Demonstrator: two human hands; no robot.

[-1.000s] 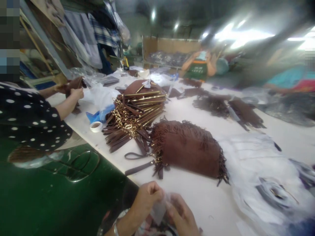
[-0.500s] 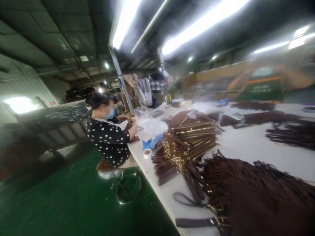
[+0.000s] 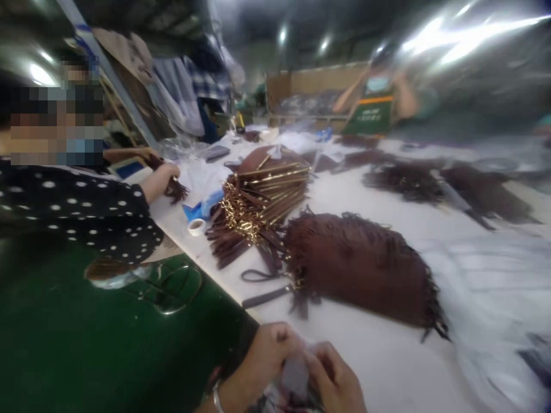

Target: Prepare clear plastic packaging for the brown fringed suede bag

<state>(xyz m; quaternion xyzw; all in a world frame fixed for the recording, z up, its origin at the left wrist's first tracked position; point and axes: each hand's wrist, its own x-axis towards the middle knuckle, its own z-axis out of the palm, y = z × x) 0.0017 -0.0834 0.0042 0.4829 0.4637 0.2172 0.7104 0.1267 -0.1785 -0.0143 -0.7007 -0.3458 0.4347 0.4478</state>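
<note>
Clear crinkled plastic wrap sat pinched between my left hand and right hand at the white desk edge. Both grips pressed together on it, near the brown fringed suede bag.

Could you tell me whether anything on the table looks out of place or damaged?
Nothing stands out. The fringed brown bag lies flat on the white table, the brown straps sit heaped beside it, and both hands, left hand and right hand, hold a small, blurred clear packet.

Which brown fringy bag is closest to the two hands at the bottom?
The big fringed bag in the middle of the white table, just beyond the left hand and right hand. The other fringed bags lie farther back.
</note>
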